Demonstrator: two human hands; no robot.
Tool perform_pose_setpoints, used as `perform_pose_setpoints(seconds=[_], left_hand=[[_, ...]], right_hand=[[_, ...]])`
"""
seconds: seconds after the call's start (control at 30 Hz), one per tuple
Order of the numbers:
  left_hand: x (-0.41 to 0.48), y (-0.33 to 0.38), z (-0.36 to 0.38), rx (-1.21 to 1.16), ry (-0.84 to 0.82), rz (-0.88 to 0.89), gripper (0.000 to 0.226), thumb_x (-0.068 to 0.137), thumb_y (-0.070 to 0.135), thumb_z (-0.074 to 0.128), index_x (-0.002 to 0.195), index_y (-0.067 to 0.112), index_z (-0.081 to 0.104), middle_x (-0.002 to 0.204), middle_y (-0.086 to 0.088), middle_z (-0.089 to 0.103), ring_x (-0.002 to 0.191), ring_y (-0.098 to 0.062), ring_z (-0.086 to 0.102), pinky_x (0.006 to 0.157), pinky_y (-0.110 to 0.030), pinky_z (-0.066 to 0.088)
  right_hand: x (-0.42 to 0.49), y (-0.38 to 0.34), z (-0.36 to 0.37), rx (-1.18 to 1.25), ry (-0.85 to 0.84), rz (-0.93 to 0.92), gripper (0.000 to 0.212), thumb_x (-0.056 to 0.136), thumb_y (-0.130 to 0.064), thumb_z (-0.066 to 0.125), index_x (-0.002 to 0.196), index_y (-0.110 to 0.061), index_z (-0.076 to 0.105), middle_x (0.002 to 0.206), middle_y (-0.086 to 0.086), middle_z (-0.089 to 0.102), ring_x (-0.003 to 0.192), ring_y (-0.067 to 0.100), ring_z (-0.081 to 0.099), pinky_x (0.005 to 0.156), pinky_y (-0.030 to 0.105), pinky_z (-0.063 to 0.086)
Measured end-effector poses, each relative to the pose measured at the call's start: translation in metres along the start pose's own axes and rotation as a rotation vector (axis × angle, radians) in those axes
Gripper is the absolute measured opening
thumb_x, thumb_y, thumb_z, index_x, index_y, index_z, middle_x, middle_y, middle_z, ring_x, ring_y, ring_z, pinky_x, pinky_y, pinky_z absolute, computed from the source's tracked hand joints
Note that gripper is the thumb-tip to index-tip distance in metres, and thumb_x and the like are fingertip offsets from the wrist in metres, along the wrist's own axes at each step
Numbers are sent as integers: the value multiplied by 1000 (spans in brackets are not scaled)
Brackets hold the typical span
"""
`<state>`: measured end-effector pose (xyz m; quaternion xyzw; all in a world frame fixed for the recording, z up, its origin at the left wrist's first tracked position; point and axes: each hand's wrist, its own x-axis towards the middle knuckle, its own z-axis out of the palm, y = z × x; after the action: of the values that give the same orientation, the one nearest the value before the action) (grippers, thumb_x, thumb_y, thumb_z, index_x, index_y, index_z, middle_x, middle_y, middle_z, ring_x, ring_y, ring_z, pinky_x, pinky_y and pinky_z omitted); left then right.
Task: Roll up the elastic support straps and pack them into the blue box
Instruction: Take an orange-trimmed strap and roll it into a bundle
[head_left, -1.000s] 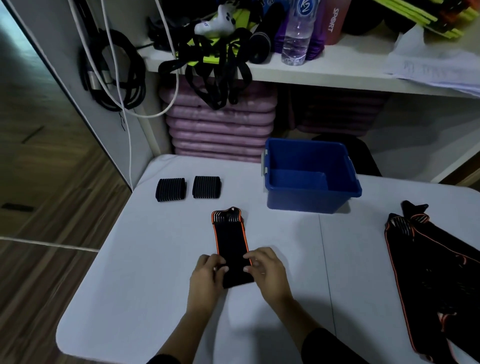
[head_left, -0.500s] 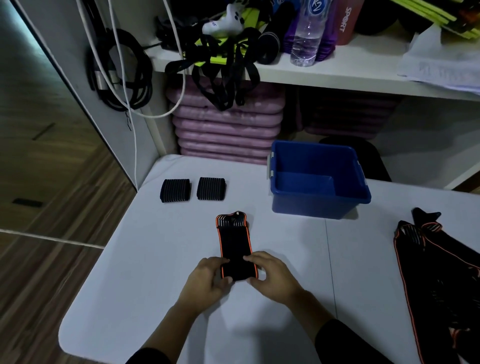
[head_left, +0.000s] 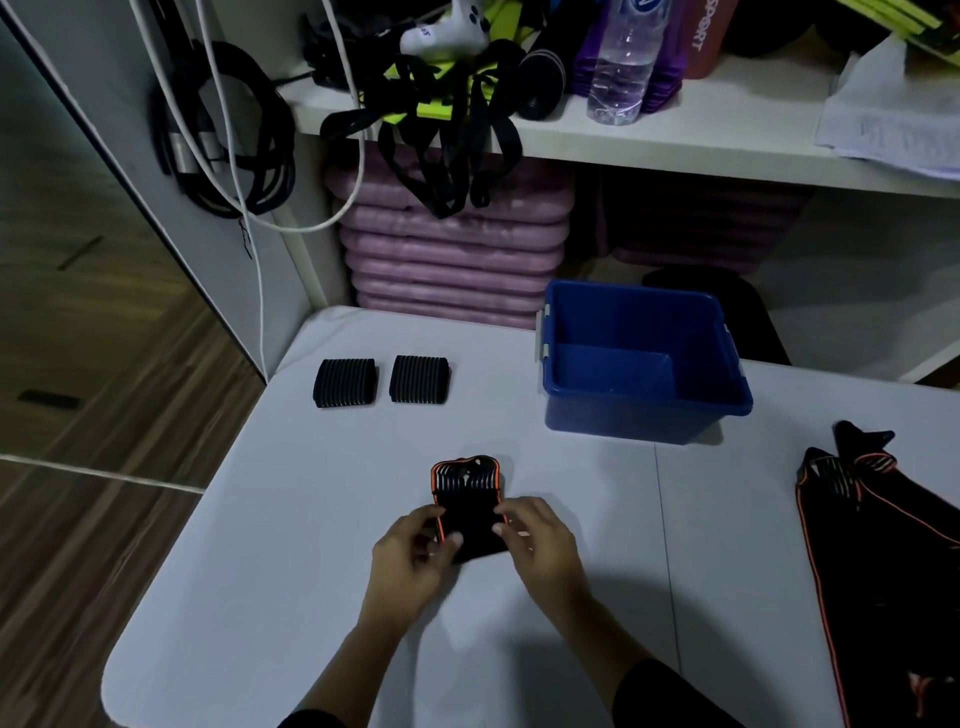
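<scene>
The black, orange-edged strap (head_left: 466, 499) lies near the front of the white table (head_left: 291, 519), its near end rolled up and half hidden by fingers. The left hand (head_left: 410, 556) and right hand (head_left: 540, 540) pinch that roll from either side. The blue box (head_left: 644, 410) stands beyond. One ribbed black bundle (head_left: 344, 383) and a second bundle (head_left: 419, 379) lie far left. Loose straps (head_left: 883, 545) are cut off at the right edge.

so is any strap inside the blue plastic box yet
No, the blue plastic box shows only its bare floor, and the two black ribbed rolls lie on the white table left of it.
</scene>
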<state>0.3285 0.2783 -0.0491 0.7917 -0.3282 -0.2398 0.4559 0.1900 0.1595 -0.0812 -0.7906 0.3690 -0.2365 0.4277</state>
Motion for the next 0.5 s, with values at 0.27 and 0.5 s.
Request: perform_pose_setpoints(seconds=[0.27, 0.5], left_hand=[[5, -1, 5, -76, 20, -115, 28, 83, 17, 65, 107, 29, 58, 90, 11, 65, 85, -17, 64, 77, -32, 53], [8, 0, 8, -188, -42, -140, 25, 88, 5, 57, 102, 24, 47, 82, 7, 64, 71, -12, 57, 69, -24, 47]], right_hand=[[7, -3, -2, 129, -65, 104, 21, 80, -29, 64, 97, -38, 57, 101, -21, 61, 93, 4, 59, 84, 28, 52], [13, -9, 3, 225, -148, 2, 33, 83, -17, 55, 108, -37, 65, 121, -17, 61, 116, 9, 56, 96, 32, 48]])
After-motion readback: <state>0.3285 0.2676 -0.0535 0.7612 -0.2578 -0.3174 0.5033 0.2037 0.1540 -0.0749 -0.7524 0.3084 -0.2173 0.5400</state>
